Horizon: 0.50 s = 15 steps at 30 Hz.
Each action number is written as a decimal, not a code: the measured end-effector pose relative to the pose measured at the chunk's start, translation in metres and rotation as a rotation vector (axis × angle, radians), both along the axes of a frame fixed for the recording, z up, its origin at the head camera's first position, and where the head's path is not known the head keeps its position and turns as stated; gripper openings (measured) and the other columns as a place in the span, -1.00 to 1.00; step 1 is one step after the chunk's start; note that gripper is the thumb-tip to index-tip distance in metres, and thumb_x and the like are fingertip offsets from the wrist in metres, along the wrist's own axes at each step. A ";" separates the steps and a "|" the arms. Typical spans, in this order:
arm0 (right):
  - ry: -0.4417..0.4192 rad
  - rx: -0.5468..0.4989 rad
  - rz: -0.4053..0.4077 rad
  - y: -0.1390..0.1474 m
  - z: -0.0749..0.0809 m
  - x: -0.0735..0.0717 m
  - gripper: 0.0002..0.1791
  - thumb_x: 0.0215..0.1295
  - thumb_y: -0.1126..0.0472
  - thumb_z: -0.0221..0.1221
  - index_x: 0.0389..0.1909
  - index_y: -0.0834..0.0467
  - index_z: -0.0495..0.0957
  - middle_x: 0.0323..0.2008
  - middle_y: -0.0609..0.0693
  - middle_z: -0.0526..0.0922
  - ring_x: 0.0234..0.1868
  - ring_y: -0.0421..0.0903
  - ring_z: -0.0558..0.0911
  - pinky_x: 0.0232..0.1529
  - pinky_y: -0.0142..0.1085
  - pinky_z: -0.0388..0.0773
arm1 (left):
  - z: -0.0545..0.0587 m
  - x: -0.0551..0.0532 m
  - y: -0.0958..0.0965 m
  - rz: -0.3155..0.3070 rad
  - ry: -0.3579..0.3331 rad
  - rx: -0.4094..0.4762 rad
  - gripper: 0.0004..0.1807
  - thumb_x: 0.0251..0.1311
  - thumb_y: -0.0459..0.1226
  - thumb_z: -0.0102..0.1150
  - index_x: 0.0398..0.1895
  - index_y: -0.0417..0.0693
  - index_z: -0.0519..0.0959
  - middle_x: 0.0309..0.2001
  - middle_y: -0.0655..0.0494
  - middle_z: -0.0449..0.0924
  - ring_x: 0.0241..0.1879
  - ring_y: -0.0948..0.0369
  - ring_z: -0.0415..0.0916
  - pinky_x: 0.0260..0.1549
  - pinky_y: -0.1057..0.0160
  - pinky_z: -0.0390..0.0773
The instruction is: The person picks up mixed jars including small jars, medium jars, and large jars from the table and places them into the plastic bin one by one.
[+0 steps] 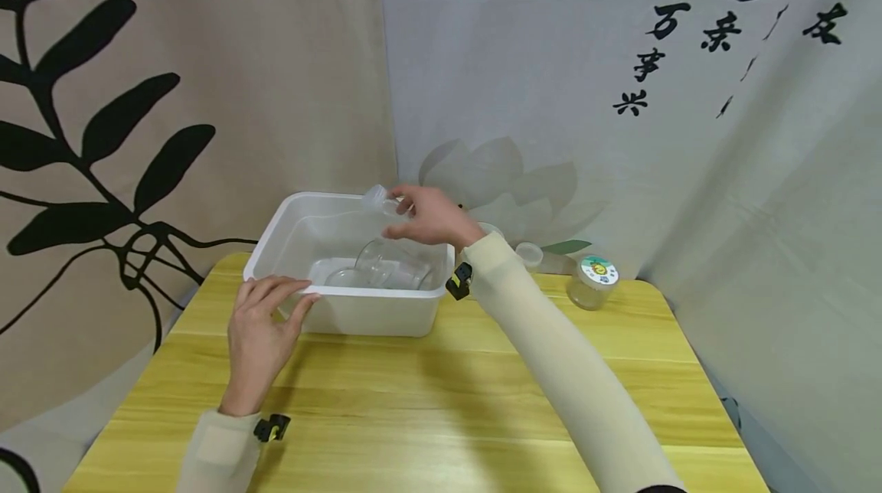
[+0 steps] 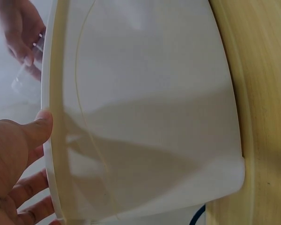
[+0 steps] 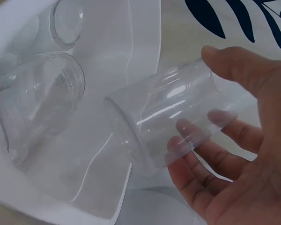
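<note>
A white plastic tub (image 1: 377, 315) stands at the back left of the table, holding several clear jars (image 3: 42, 96) that lie inside. My left hand (image 1: 265, 332) grips its near rim at the left corner, thumb on the outer side and fingers over the edge in the left wrist view. Above the tub's far right part, my right hand (image 1: 437, 217) holds a clear plastic jar (image 3: 154, 115) between thumb and fingers. This jar is tilted and its rim points toward the tub. Part of it is hidden by the hand in the head view.
A lidded clear jar (image 1: 592, 282) with a green and white label stands to the right on the wooden table (image 1: 413, 409). Another clear jar (image 1: 554, 263) lies behind my right sleeve, partly hidden. Fabric curtains hang close behind the table.
</note>
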State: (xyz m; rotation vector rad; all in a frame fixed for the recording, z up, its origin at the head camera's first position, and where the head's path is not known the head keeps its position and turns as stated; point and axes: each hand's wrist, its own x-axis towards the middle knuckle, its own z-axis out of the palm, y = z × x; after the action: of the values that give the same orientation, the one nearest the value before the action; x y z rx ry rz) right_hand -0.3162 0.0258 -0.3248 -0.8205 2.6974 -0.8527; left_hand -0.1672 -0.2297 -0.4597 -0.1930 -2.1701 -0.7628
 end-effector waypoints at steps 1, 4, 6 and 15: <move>0.005 0.006 0.009 -0.002 0.000 -0.001 -0.24 0.25 -0.06 0.40 0.44 0.02 0.39 0.22 0.07 0.62 0.25 0.04 0.59 0.23 -0.13 0.54 | 0.000 0.000 0.000 0.000 -0.003 0.000 -0.74 0.00 -0.30 0.60 -0.22 -0.15 0.79 -0.17 -0.12 0.76 -0.18 -0.08 0.44 -0.09 0.01 0.37; 0.020 0.011 0.034 -0.009 -0.001 -0.005 -0.22 0.26 -0.07 0.40 0.46 0.04 0.38 0.22 0.06 0.63 0.23 0.01 0.60 0.23 -0.16 0.54 | 0.001 0.000 -0.001 0.000 -0.002 -0.003 -0.74 -0.01 -0.30 0.60 -0.22 -0.15 0.80 -0.18 -0.12 0.76 -0.18 -0.08 0.45 -0.10 0.00 0.38; 0.019 0.004 0.041 -0.012 -0.003 -0.006 -0.21 0.27 -0.09 0.39 0.47 0.04 0.37 0.22 0.05 0.63 0.24 0.01 0.60 0.22 -0.17 0.55 | 0.001 0.001 -0.001 -0.003 -0.012 -0.003 -0.74 0.01 -0.28 0.60 -0.21 -0.14 0.80 -0.17 -0.12 0.76 -0.18 -0.07 0.44 -0.09 0.02 0.37; 0.045 -0.020 0.007 -0.015 -0.004 0.000 -0.20 0.31 -0.22 0.32 0.50 -0.06 0.32 0.34 0.01 0.54 0.33 0.00 0.55 0.29 -0.15 0.52 | 0.002 0.001 -0.002 -0.011 -0.020 -0.002 -0.74 0.02 -0.27 0.59 -0.20 -0.13 0.80 -0.16 -0.10 0.75 -0.16 -0.07 0.44 -0.09 0.04 0.37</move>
State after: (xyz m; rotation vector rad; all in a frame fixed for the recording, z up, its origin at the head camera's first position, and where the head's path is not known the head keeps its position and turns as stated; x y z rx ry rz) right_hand -0.3159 0.0104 -0.3286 -0.8636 2.7274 -0.8713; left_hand -0.1663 -0.2318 -0.4577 -0.1985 -2.1906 -0.7722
